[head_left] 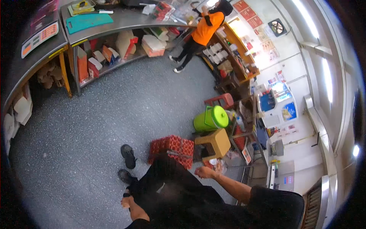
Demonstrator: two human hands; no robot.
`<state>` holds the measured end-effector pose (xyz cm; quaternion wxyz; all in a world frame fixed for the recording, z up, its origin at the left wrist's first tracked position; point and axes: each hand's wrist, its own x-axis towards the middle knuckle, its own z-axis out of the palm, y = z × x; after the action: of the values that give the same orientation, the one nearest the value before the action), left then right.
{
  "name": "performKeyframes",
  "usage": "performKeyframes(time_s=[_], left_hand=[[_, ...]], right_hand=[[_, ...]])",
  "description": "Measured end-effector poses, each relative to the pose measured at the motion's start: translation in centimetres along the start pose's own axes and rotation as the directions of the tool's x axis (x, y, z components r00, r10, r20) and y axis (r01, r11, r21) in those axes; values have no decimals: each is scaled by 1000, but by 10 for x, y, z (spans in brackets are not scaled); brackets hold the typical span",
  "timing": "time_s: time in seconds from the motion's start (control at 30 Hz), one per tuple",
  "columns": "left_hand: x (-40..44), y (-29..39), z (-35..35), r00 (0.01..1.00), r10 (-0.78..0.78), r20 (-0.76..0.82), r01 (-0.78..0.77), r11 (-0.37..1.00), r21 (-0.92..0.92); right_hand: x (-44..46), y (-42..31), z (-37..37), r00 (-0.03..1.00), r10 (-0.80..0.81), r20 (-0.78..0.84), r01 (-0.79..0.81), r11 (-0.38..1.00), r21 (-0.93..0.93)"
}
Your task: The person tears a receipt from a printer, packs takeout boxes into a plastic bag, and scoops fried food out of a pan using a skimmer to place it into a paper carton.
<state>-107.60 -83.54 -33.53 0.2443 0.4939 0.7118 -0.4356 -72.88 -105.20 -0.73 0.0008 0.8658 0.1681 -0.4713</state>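
My left hand point(126, 201) hangs low beside my dark trousers, its fingers curled. Something dark shows at both edges of the hand, too small to name. My right hand point(205, 172) is held out past my side with fingers loosely bent, and I see nothing in it. Nearest to it are a tan plastic stool point(218, 143) and a red patterned box point(171, 148) tied with a strap. The hand appears apart from both. My black shoes point(129, 156) stand on the speckled grey floor.
A green lidded bucket point(207, 119) and a red stool point(221, 101) line the right side by shelves. A steel counter point(126, 19) bears a teal board point(89, 23) and a scale point(40, 40). A person in orange point(209, 26) stands at its far end.
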Motion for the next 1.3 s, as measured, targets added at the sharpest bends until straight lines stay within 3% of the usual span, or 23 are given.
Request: performKeyframes(time_s=[0.17, 0.27, 0.37, 0.47, 0.53, 0.6, 0.63, 0.73, 0.77, 0.87, 0.93, 1.0, 1.07, 1.1, 1.17, 1.3], left_hand=[[5, -1, -5, 997, 3, 73, -2, 1000, -4], [14, -1, 1, 989, -23, 145, 28, 999, -29], [20, 2, 6, 991, -50, 125, 63, 993, -100], [20, -3, -4, 988, -144, 50, 151, 967, -203], [17, -14, -23, 976, -3, 219, 73, 947, -312], [12, -12, -26, 994, -13, 104, 31, 983, -179], [8, -8, -31, 996, -33, 77, 45, 985, -168], [-6, -5, -52, 996, -48, 82, 62, 980, -187], [-10, -6, -55, 995, -41, 95, 59, 977, -205], [-5, 1, -36, 997, -76, 28, 79, 989, -127], [2, 0, -24, 995, -57, 86, 71, 984, -165], [1, -2, -25, 997, -46, 66, 54, 991, -124], [-10, -6, -37, 996, -46, 70, 55, 989, -134], [-7, -9, -36, 995, -49, 86, 59, 992, -109], [10, -7, 0, 994, -92, -52, 83, 984, -157], [-10, -13, -38, 986, -90, 138, 117, 972, -204]], right_hand=[[-13, 7, 5, 999, -41, 13, 39, 992, 118], [-11, 19, 10, 999, -42, 7, 42, 999, -7], [-10, 29, 20, 998, 61, -6, -60, 992, 114], [-15, 15, 22, 996, 64, 59, -73, 982, 176], [-9, 33, 27, 995, 15, 100, -42, 961, 273], [-7, 43, 35, 991, -24, 130, -27, 926, 375], [-7, 40, 33, 986, 71, 148, -116, 939, 323], [-15, 42, 26, 983, 61, 170, -126, 906, 405], [-15, 51, 26, 986, 98, 137, -139, 930, 340], [-17, 71, 24, 958, 195, 209, -272, 847, 458], [-16, 66, 23, 936, 307, 171, -341, 910, 237], [-12, 93, 24, 963, 162, 216, -242, 872, 425], [-2, 102, 24, 934, 237, 267, -322, 881, 346], [7, 99, 24, 954, 189, 230, -259, 910, 323], [7, 94, 25, 979, 111, 172, -155, 952, 265], [12, 66, 18, 988, 42, 146, -78, 964, 253]])
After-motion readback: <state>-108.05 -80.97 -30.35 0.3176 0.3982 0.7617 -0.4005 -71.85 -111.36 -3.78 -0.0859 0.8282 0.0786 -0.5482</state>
